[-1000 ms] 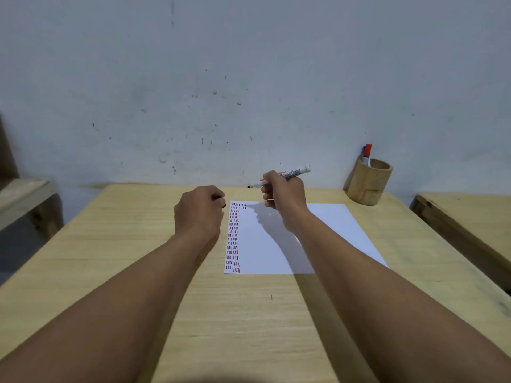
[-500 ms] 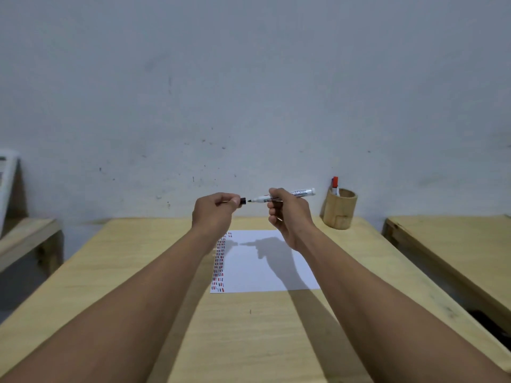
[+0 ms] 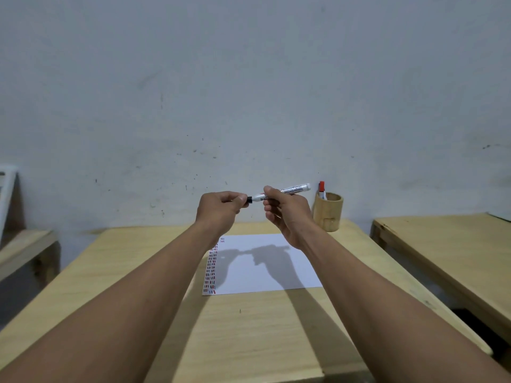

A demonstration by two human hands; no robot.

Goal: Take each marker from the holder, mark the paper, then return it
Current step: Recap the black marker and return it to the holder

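Observation:
Both hands are raised above the white paper [image 3: 265, 275], which lies on the wooden table [image 3: 154, 272] and carries columns of short red, blue and black marks along its left edge. My right hand [image 3: 284, 214] grips a white marker [image 3: 293, 190] held level. My left hand [image 3: 219, 211] pinches the black cap [image 3: 249, 199], which sits against the marker's tip end. A bamboo holder [image 3: 328, 214] stands at the table's back right with a red-capped marker [image 3: 321, 189] in it.
A grey wall rises directly behind the table. A second wooden table [image 3: 448, 261] stands to the right across a narrow gap. A wooden bench or shelf [image 3: 25, 250] is at the left, with a white frame behind it.
Both hands rose from the paper. My left hand brought the black cap up to the marker's tip, and the cap now meets the marker. The camera tilted upward.

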